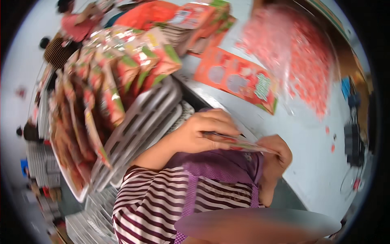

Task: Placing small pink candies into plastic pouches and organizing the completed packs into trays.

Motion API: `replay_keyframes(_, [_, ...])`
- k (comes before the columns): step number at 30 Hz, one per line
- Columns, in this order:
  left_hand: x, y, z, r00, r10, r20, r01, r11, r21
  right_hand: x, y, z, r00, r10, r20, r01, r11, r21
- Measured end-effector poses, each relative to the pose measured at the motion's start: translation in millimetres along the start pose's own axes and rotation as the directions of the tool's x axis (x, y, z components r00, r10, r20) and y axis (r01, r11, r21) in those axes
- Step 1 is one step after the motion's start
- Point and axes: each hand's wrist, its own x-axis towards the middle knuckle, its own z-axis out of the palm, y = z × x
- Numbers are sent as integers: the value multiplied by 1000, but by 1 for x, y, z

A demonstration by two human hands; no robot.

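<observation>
A: Holding what, and where?
B: A thin packet, pinched at one end by the left hand, at the other by the right hand, by the near edge of the table.
A: Handling?
B: Probably light, bendy, slick; best taken by both ends.
A: Room?
B: Some toward the table's right, short of the clear bag; tighter at its left, beside the crate.
</observation>
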Motion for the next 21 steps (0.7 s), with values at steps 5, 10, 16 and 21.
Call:
replay_keyframes(5, [-34, 1, 17, 917, -310, 252, 373, 890, -262, -4, -7, 7, 998, 6, 58, -14, 989, 145])
replay_keyframes(10, [-41, 57, 8, 821, -564, 89, 567, 785, -249, 2, 6, 6, 984, -17, -175, -2, 995, -104])
replay_keyframes(16, [-57, 205, -32, 552, -346, -759, 301, 931, -206, 14, 36, 8, 1000, -22, 19, 15, 951, 309])
replay_keyframes(21, [-101, 247, -90, 385, 738, -554, 775, 68, 628, 13, 31, 32, 992, 61, 108, -90, 955, 282])
